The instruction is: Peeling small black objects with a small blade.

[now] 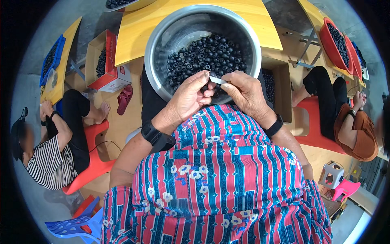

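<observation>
A wide steel bowl (151,61) stands in front of me, its near side close to my body. Many small, dark, round bead-like pieces (203,53), several with pale ring marks, lie inside it. Over the bowl's near rim, my left hand (194,88) has its thumb and fingers pinched together; whatever is between them is hidden. Beside it, my right hand (245,90) grips a short, flat white strip (218,80), which points toward the left fingertips. The strip's exact kind cannot be made out.
A yellow table (134,36) lies beyond the bowl. Boxes of dark pieces stand at left (95,61) and right (280,69). People sit on red stools on both sides, near a blue tray (52,61) and a red basin (325,40). A red slipper (124,99) lies on the floor.
</observation>
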The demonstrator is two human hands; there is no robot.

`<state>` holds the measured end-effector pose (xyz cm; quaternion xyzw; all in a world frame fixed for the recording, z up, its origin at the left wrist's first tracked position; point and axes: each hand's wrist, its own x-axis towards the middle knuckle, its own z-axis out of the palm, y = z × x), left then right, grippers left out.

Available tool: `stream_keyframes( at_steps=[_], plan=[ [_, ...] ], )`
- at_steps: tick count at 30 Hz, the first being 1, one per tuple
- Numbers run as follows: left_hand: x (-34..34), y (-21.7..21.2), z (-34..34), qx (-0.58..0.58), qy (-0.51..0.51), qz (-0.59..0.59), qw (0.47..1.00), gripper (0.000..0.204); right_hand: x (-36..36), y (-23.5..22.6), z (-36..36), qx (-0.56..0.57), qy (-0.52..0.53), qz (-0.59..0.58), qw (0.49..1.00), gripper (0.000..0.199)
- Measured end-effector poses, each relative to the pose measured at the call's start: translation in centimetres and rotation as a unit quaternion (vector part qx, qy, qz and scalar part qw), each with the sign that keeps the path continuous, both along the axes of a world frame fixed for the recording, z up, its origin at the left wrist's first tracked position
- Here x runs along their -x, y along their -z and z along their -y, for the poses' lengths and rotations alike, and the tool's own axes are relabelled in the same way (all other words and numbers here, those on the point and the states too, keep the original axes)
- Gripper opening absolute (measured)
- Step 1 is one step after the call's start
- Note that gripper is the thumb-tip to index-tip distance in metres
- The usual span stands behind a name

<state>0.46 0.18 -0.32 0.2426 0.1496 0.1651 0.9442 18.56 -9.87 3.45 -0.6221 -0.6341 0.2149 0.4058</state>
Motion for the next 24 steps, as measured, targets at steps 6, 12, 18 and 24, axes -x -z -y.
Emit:
stream_keyframes(
  at_steps=[6,12,18,24],
  plan=[
    [0.0,0.1,0.1,-0.001,-0.005,-0.005,1.0,0.019,0.1,-0.2,0.0,0.004,0.001,0.039,0.999,0.019],
    [0.0,0.0,0.0,-0.01,0.002,0.001,1.0,0.019,0.1,-0.1,0.0,-0.005,0.011,0.049,0.999,0.019],
    [0.1,0.2,-0.1,-0.008,0.016,0.02,1.0,0.019,0.2,-0.2,-0.1,0.0,0.012,0.047,0.999,0.019],
    [0.0,0.0,-0.3,-0.014,0.034,0.03,0.999,0.02,-0.7,1.5,-0.7,0.016,0.13,-0.01,0.991,0.02]
  ],
)
